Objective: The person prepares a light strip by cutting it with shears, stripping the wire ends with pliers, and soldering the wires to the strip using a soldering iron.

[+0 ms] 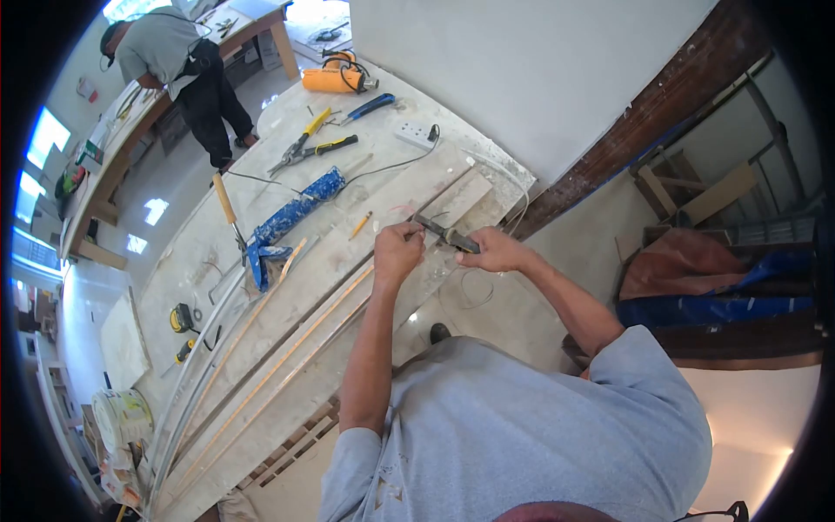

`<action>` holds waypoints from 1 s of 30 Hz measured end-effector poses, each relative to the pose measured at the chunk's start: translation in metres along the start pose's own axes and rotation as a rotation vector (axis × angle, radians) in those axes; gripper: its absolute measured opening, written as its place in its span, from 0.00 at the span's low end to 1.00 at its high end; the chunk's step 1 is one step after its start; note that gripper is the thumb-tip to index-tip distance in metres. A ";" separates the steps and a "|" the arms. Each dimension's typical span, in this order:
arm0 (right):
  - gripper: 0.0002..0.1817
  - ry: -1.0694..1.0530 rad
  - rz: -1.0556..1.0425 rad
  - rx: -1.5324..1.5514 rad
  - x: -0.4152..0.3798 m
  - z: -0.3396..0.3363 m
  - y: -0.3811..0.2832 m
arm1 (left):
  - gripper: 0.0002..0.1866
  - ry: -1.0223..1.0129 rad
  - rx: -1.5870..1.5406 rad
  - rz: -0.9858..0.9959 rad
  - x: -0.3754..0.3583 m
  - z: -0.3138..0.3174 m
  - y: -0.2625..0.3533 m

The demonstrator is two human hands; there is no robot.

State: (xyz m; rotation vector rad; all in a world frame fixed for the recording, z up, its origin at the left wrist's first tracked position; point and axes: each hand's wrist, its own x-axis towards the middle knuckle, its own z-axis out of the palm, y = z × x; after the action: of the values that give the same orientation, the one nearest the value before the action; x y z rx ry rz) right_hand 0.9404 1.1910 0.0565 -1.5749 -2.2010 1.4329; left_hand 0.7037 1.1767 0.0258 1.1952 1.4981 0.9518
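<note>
My right hand (490, 250) is closed round the dark handle of a tool (452, 237) at the near edge of the worktable (339, 196). Its tip reaches up and left to my left hand (399, 251). The fingers of my left hand are pinched together near that tip, and what they hold is too small to make out. Long thin strips (287, 361) run from beside my left hand down to the lower left. A yellow pencil (361, 225) lies just left of my left hand.
Yellow-handled snips (306, 143), a blue knife (370, 107), an orange heat gun (335, 80), a power strip (413, 135) and a blue caulking gun (296, 209) lie on the worktable. A bucket (122, 418) stands lower left. Another person (178, 65) bends over a far bench.
</note>
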 end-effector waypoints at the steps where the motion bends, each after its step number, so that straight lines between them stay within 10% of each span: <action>1: 0.28 0.048 -0.083 -0.069 0.001 -0.001 0.001 | 0.12 0.002 -0.003 0.000 0.002 0.001 -0.004; 19: 0.21 0.073 -0.250 -0.388 0.007 -0.011 -0.008 | 0.12 0.011 0.228 0.030 0.004 0.000 -0.007; 24: 0.21 0.180 -0.343 -0.385 0.012 0.005 0.007 | 0.13 0.280 0.266 0.152 0.004 -0.009 0.005; 30: 0.18 0.227 -0.315 -0.448 0.014 0.012 0.010 | 0.18 0.030 0.474 -0.084 0.025 -0.010 0.063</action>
State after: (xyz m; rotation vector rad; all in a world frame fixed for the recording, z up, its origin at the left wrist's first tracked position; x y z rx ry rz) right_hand 0.9344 1.1944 0.0369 -1.3208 -2.5925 0.6742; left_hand 0.7072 1.2148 0.0831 1.4373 1.8456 0.5731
